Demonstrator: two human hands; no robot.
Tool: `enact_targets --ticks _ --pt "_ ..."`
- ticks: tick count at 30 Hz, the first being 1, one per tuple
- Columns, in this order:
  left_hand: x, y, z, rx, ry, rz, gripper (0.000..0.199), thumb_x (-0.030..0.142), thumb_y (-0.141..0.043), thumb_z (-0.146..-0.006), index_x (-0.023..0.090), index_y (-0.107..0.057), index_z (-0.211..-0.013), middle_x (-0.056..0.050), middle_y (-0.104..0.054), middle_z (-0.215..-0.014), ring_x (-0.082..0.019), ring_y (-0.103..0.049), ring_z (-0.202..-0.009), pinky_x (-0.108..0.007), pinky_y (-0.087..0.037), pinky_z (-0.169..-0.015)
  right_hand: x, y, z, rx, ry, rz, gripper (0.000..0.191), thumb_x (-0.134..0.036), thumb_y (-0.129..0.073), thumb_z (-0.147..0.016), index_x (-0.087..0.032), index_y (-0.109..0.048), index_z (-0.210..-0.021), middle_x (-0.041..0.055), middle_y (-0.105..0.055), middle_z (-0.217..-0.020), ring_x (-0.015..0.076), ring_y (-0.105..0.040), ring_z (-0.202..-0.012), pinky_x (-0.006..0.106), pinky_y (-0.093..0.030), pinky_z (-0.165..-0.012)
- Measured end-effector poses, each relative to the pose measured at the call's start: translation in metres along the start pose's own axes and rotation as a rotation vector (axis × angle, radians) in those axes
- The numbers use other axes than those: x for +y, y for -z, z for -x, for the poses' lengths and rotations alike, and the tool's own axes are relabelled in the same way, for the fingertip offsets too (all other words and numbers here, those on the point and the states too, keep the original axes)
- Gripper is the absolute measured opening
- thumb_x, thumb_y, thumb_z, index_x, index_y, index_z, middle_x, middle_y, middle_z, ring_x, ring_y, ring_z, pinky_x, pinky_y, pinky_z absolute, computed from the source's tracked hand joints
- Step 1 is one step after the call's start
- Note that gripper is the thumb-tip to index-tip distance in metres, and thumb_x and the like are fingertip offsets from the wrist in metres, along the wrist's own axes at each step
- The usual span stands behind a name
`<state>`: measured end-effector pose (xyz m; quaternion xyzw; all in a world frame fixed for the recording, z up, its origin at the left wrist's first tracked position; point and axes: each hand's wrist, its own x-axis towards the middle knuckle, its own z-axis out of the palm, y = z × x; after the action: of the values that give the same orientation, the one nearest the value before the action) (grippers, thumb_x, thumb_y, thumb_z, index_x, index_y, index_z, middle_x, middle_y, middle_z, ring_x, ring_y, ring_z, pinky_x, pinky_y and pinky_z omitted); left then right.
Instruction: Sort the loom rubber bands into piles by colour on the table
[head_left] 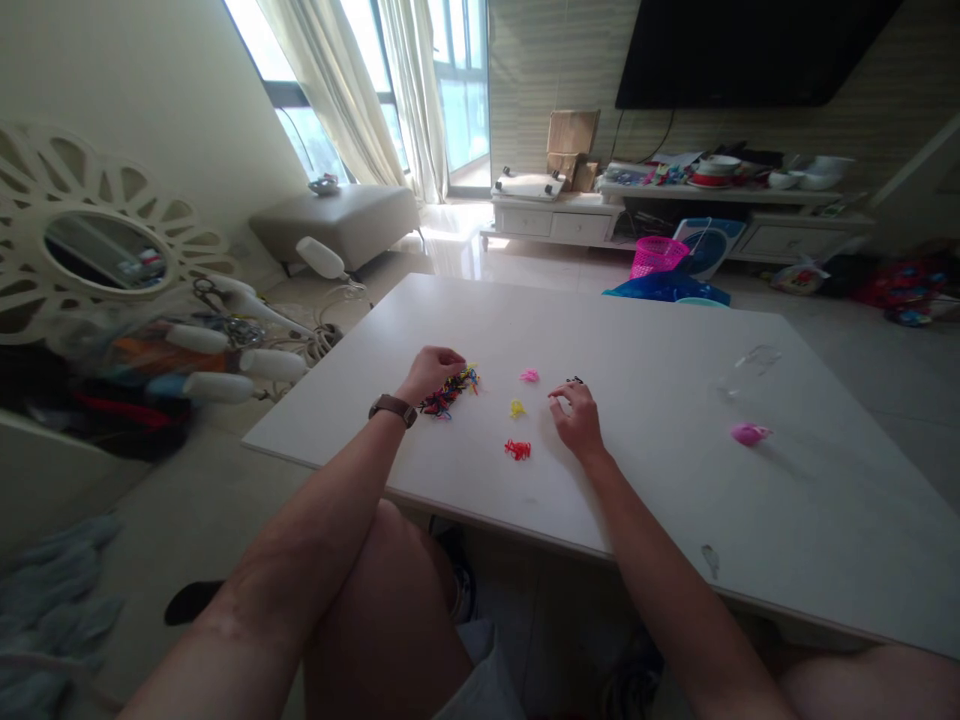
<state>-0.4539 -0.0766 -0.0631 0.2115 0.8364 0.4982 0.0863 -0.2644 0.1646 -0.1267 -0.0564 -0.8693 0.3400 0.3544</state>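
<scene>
A pile of small, mixed-colour rubber bands (444,397) lies on the white table (645,350). My left hand (431,372), with a watch on its wrist, is at the pile's upper edge. Its fingers are pinched together, and whatever they hold is too small to make out. My right hand (579,420) hovers with its fingers curled loosely apart, nothing visible between them. Just beyond it is a small group of black bands (574,380), partly covered by the fingers. Between my hands lie separate clusters of pink bands (529,376), yellow bands (517,409) and red bands (517,450).
On the table's right side are a clear, see-through container (752,370) and a pink object (750,434). A lamp with white shades (274,364) stands close to the left edge. Past the far edge are a pink basket (657,257) and a blue item (671,287).
</scene>
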Motion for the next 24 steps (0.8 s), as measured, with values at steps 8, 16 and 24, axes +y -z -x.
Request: enact_targets --ticks 8,16,24 --pt "0.029 -0.059 0.012 -0.371 -0.11 0.059 0.01 0.021 -0.074 -0.074 0.013 -0.075 -0.079 -0.008 -0.073 -0.067 -0.016 -0.065 -0.061 -0.025 -0.049 -0.059 -0.006 -0.004 0.005 -0.109 0.022 -0.054 0.011 -0.026 -0.057 -0.088 -0.023 -0.067 -0.087 0.005 -0.068 -0.085 0.0232 -0.061 -0.088 0.037 -0.052 -0.076" --pt "0.051 -0.074 0.024 -0.469 -0.171 0.024 0.006 0.018 -0.071 -0.078 0.012 -0.072 -0.078 -0.009 -0.073 -0.068 -0.017 -0.069 -0.064 -0.024 -0.05 -0.058 -0.017 -0.007 0.007 -0.156 -0.011 -0.166 0.014 -0.035 -0.066 -0.085 -0.023 -0.068 -0.093 0.0048 -0.071 -0.088 0.021 -0.065 -0.084 0.032 -0.051 -0.065" --pt "0.057 -0.08 0.032 -0.562 -0.167 0.039 0.009 0.018 -0.072 -0.078 0.01 -0.069 -0.079 -0.008 -0.073 -0.068 -0.016 -0.069 -0.064 -0.022 -0.051 -0.058 -0.026 -0.004 0.004 -0.105 -0.081 -0.251 0.011 -0.03 -0.063 -0.087 -0.021 -0.07 -0.084 0.0029 -0.072 -0.081 0.0166 -0.065 -0.073 0.03 -0.052 -0.068"
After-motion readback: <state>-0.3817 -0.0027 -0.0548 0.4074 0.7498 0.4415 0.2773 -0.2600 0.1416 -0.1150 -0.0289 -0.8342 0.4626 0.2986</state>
